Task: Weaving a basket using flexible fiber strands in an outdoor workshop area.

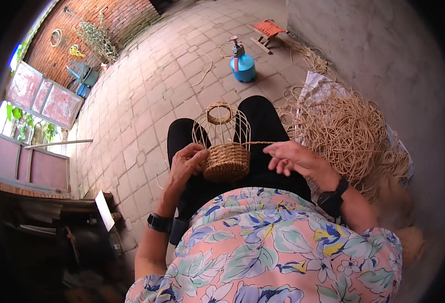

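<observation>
A small woven straw basket (225, 164) sits on my lap, with a cage of bare pale spokes (240, 126) above its woven band and a round woven ring (218, 104) at the top. My left hand (187, 159) grips the basket's left side, fingers closed at the weave. A twisted straw cord (255, 143) runs right from the basket to my right hand (288, 156), where thumb and forefinger pinch it and the other fingers are curled loosely.
A heap of straw cord (351, 141) on white sheeting lies at my right, beside a grey wall (409, 76). A blue pump sprayer (243, 70) and an orange-topped stool (269, 28) stand ahead on paving. Leaning panels (45, 96) and dark clutter (81, 237) are at left.
</observation>
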Motion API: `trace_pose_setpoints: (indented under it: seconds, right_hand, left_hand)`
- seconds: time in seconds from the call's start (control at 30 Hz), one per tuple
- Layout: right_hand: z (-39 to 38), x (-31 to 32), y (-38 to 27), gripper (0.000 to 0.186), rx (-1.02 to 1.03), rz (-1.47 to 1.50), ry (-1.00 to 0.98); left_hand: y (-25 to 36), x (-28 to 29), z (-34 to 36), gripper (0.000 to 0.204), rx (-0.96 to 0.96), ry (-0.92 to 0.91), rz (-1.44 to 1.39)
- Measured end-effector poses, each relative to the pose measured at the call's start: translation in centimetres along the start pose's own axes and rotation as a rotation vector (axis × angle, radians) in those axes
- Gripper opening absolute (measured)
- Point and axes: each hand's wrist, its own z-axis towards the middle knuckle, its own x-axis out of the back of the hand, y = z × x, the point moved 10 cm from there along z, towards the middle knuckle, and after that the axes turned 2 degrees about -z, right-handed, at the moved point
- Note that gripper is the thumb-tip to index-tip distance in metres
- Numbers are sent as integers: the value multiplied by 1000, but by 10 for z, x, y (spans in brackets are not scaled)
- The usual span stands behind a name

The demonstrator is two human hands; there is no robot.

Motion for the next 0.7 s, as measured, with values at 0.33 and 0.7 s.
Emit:
trace_pose_setpoints:
  seconds: [0.33,0.7]
  right_hand:
    - [58,-33,-26,27,298,415,-28]
    - [25,-15,-42,21,406,-275,268]
  left_hand:
    - [117,-85,-14,18,-799,-69,951]
    - [91,-43,-20,15,-674,127,605]
